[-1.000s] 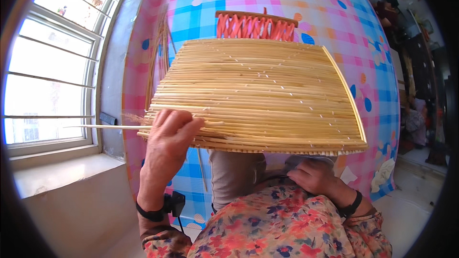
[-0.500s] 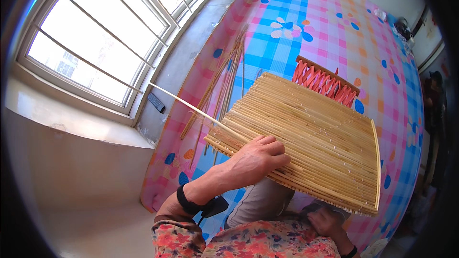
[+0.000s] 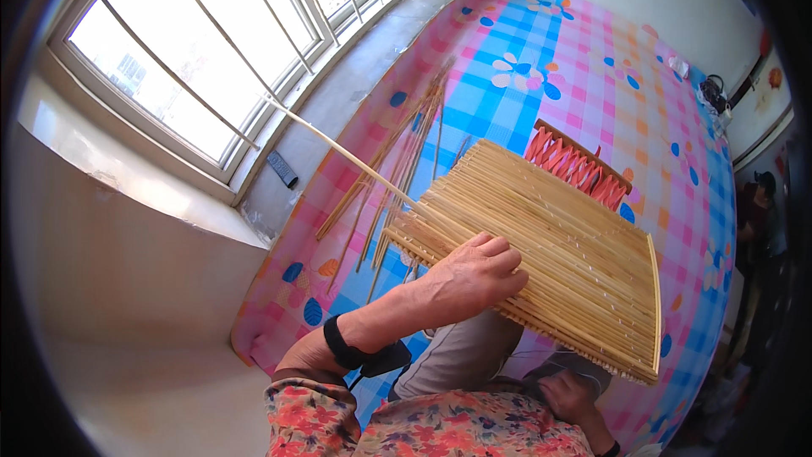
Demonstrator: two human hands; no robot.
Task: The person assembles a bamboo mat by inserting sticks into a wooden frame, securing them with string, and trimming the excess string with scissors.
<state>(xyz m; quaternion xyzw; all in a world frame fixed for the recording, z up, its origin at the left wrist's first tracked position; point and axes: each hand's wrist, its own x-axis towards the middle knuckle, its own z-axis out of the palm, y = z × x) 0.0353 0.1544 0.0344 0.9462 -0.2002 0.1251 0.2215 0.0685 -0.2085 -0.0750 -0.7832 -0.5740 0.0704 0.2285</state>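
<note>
A stitched mat of straw-coloured stalks (image 3: 558, 245) lies tilted across my lap, with rows of pale stitches running over it. My left hand (image 3: 480, 278) rests on its near edge, fingers curled around a long pale stalk (image 3: 347, 155). That stalk juts far past the mat's left side toward the window. Lower down, my right hand (image 3: 568, 393) is closed beside my leg, below the mat's near edge. A thin white thread (image 3: 526, 354) runs close to it; what its fingers hold is too small to tell.
Loose stalks (image 3: 397, 161) lie in a bundle on the checked, flowered sheet (image 3: 584, 59). Beyond the mat sits a brown-edged frame with red crisscross strips (image 3: 575, 165). A dark remote control (image 3: 282, 169) rests on the sill beside the barred window (image 3: 203, 42).
The view has shifted a little. My left hand keeps its hold on the stalk at the mat's near edge. The thread near my right hand shows more plainly now.
</note>
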